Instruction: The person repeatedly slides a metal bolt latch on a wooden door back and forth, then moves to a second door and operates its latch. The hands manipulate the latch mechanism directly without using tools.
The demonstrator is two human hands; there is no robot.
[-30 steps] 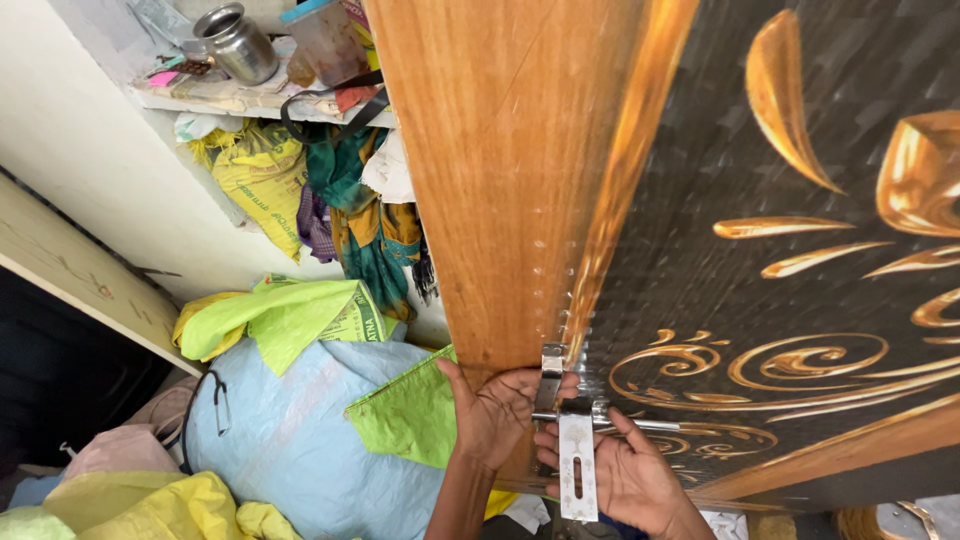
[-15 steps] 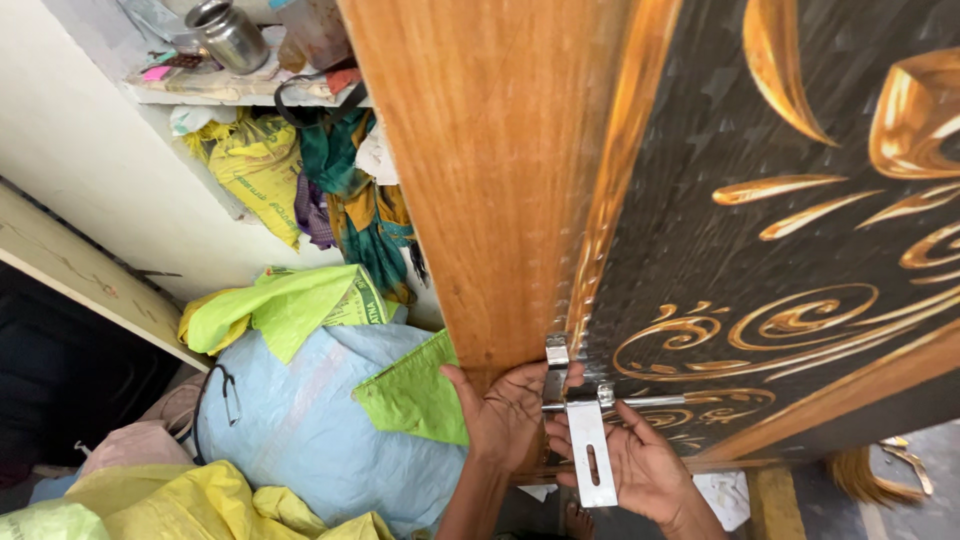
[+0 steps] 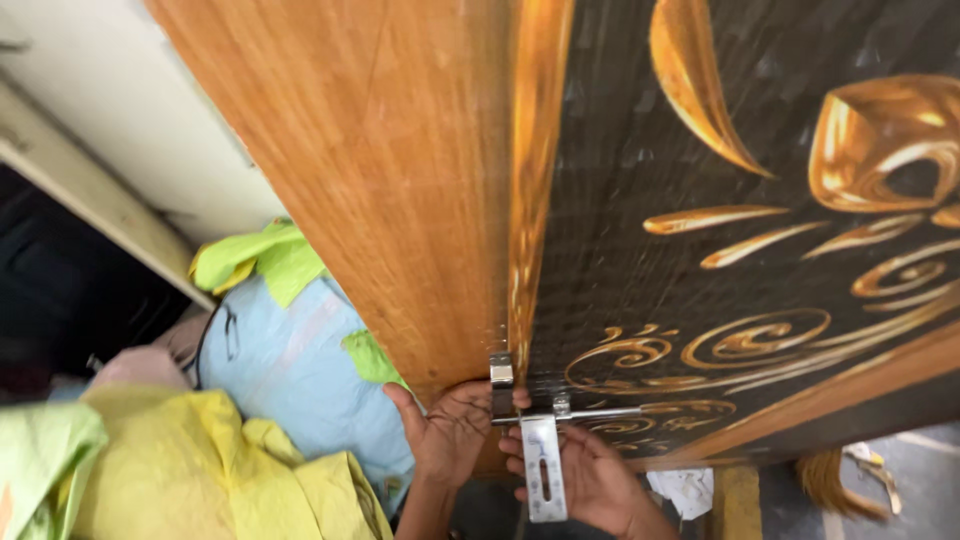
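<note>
Door latch under right hand fingers.

One door, one metal latch, two hands, several sacks.

the light is falling soft and even, and the place is looking moderately bright. strong glare is shining on the glossy door, mostly along its gold stripe and gold ornaments. the metal latch is reflecting a pale light too. the dark opening at the far left is staying almost black. the whole picture is looking slightly blurred, more at the yellow bag near the lower edge. straight lines are bending near the borders, as from a wide lens.
</note>
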